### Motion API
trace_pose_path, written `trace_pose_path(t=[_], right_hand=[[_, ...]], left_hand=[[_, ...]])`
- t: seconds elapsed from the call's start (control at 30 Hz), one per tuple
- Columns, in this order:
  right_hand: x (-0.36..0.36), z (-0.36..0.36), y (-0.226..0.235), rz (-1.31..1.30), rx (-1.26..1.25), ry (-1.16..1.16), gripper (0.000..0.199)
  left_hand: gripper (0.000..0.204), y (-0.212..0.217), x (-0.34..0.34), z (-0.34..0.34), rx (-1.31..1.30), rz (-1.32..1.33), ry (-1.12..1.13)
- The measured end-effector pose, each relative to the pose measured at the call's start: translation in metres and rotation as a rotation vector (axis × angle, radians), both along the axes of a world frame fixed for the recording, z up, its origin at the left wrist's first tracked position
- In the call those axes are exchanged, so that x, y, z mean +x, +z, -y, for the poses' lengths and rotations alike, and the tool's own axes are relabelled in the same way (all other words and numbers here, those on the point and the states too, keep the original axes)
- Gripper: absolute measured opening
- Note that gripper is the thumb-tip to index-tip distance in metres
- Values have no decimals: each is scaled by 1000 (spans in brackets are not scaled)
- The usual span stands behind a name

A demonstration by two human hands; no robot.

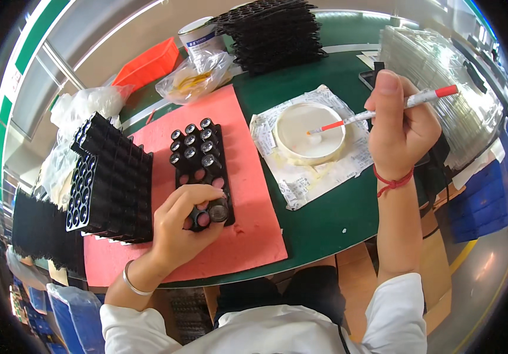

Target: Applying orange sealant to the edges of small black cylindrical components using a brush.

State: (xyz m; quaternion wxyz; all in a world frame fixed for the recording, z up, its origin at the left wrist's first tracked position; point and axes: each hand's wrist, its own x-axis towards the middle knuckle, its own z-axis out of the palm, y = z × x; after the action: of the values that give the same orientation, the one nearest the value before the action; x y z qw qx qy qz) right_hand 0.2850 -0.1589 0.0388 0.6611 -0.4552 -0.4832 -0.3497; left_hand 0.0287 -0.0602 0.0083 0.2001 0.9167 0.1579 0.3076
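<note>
At the far left, a stack of black trays (112,177) stands on the red mat (248,236) that covers part of the green desk (324,218). Beside it the left hand (186,227) rests on the near end of a black holder tray (202,171), fingers curled around 1 small black cylinder (199,218). Further right sits a white round dish (310,133) on paper. The right hand (398,127) pinches a thin white and red brush (384,112), its tip in the dish.

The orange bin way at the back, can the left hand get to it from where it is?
Probably not without leaning. The left hand rests on the black tray near the table's front edge, while the orange bin sits at the far side, beyond the pink mat and a stack of black trays.
</note>
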Motion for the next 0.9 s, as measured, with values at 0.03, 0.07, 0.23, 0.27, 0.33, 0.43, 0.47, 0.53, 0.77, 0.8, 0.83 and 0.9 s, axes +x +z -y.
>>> trace_pose_path(t=[0.03, 0.07, 0.23, 0.27, 0.33, 0.43, 0.47, 0.53, 0.77, 0.8, 0.83, 0.9], right_hand=[[-1, 0, 0, 4, -5, 7, 28], [-2, 1, -1, -12, -30, -11, 29], [-6, -2, -1, -101, -38, 80, 32], [-6, -2, 1, -199, -60, 70, 33], [-6, -2, 3, -394, -106, 49, 37], [-5, -9, 9, -666, 17, 78, 38], [-1, -10, 8, -749, 59, 190, 35], [4, -10, 5, -750, 58, 250, 34], [5, -15, 3, -827, 34, 620, 29], [7, -15, 1, -810, -2, 700, 29], [4, -16, 1, -853, 0, 706, 29], [1, -17, 0, -879, -18, 749, 28]], left_hand=[[37, -1, -1, 0, -5, 4, 7], [36, -3, -1, -1, -33, 18, 2], [35, -2, -2, -1, -41, 43, -26], [35, -2, -1, -1, -52, 39, -41], [35, -2, -2, -2, -67, 36, -50], [33, -4, -4, -2, -232, 13, -32], [32, -4, -4, -2, -404, 51, -32], [28, -11, -7, -3, -698, 166, -47], [28, -6, -8, -15, -1123, 233, 70], [29, -5, -10, -16, -1142, 251, 66], [29, -5, -11, -18, -1178, 248, 69], [30, -7, -13, -21, -1222, 306, 44]])
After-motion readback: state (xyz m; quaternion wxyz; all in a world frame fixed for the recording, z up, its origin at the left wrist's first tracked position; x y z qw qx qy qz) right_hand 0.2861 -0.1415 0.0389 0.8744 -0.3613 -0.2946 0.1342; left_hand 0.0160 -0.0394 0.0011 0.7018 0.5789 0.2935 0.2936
